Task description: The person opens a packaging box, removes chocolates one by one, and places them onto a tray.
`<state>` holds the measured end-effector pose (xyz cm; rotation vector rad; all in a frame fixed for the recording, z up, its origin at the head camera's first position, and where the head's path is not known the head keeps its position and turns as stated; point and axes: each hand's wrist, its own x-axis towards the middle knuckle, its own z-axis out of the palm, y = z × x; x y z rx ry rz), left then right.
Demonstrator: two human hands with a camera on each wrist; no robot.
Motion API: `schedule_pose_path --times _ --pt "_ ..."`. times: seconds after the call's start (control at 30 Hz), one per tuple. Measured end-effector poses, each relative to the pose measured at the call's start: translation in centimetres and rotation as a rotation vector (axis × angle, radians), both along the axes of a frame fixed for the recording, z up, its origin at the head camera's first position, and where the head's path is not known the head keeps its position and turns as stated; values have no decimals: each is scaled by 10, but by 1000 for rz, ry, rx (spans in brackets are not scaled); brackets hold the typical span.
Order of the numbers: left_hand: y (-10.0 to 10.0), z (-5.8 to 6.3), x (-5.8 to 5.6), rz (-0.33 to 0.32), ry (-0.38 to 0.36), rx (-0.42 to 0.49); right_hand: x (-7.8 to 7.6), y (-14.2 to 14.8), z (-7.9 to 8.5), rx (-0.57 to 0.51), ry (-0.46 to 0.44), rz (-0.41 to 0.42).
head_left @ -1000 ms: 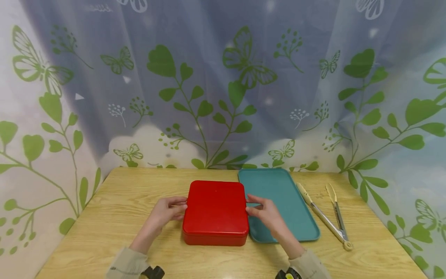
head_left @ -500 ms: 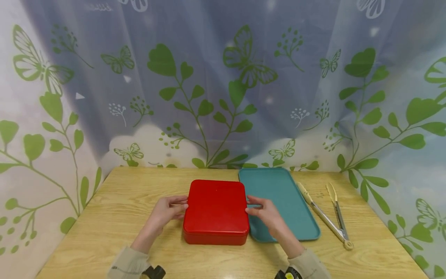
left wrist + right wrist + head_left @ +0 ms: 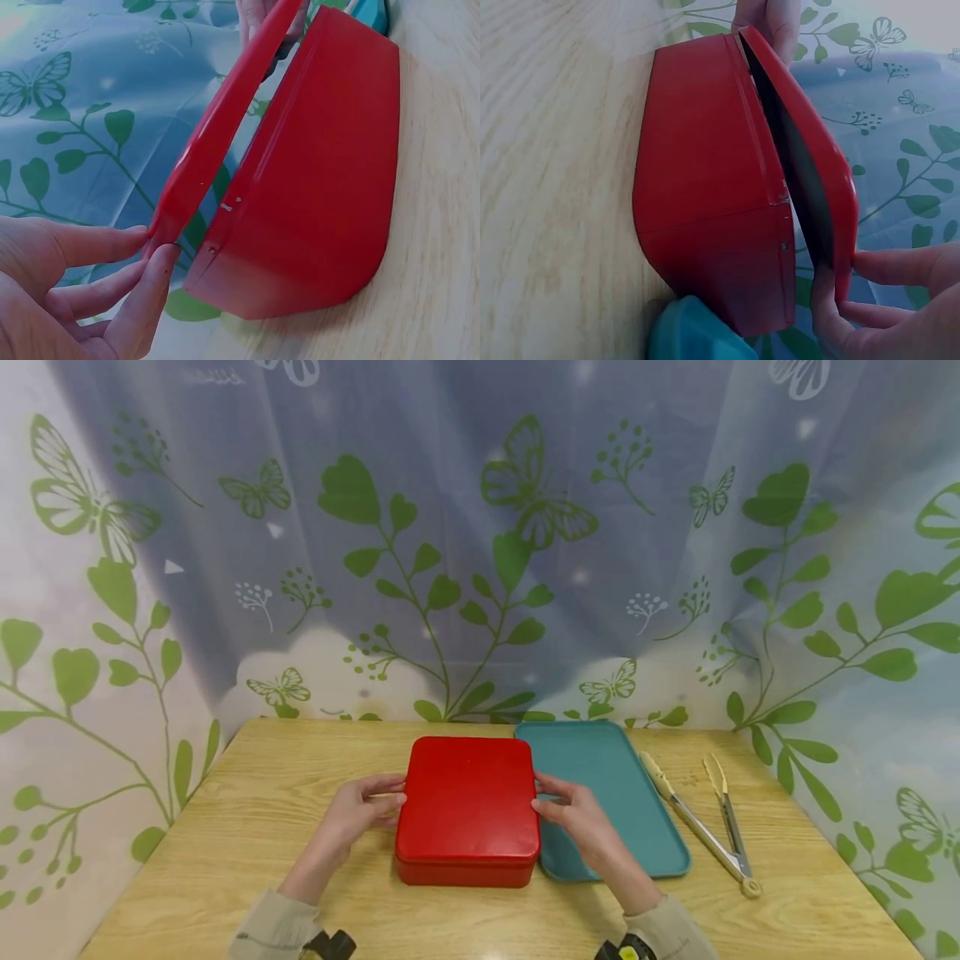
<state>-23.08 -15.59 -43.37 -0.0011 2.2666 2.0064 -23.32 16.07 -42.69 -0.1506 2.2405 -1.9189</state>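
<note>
Glossy red, square, metal-looking lid (image 3: 468,802) over its matching red box (image 3: 465,874), a gap between them; box on the pale wood-grain table (image 3: 315,756), just left of the teal rectangular tray (image 3: 615,793). Your left hand (image 3: 352,814) and right hand (image 3: 581,822) pinch the lid's opposite sides. Best raise both evenly, lest a corner bind. No brand or label readable; faint lettering-like marks (image 3: 217,376) on the butterfly-print curtain (image 3: 450,452) illegible.

Beige sleeves (image 3: 276,928); what look like black wristbands (image 3: 336,945), one yellow-marked.
</note>
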Motion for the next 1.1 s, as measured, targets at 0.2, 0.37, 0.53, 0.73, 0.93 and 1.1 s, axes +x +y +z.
schedule_pose_path --times 0.2,0.37,0.53,0.73,0.93,1.1 --pt "-3 5 1 -45 58 28 2 1 8 -3 20 8" --pt "-4 6 1 -65 158 30 2 2 12 -32 10 -5" --pt "-1 6 1 12 291 -99 6 4 20 -51 -4 36" --pt "4 17 6 164 429 -107 12 4 33 -70 10 77" --pt "9 37 19 237 560 -67 16 4 38 62 201 88" --pt "12 46 24 261 589 -53 15 1 35 222 396 -32"
